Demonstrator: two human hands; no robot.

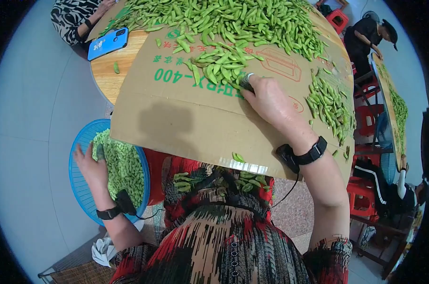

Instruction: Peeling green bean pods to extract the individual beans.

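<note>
My right hand (272, 100) reaches over a flattened cardboard sheet (210, 128), its fingers curled at the near edge of a small heap of green soybean pods (221, 64). A silver band and a dark cover show at its fingertips, and whatever it pinches is hidden. At the left, my left hand (92, 168) hovers over a blue plastic basket (77, 137), fingers spread and nothing visibly held. A dark cover sits on its thumb. Light green shelled beans (127, 168) lie in the basket. Both wrists wear black straps with small wired devices.
A large pod pile (233, 21) covers the far table, with another batch of pods (330, 104) at the right. A blue phone (109, 44) rests on the wooden edge near a person's arm (97, 16). Loose pods lie on my lap. Other people and red stools (361, 196) are at right.
</note>
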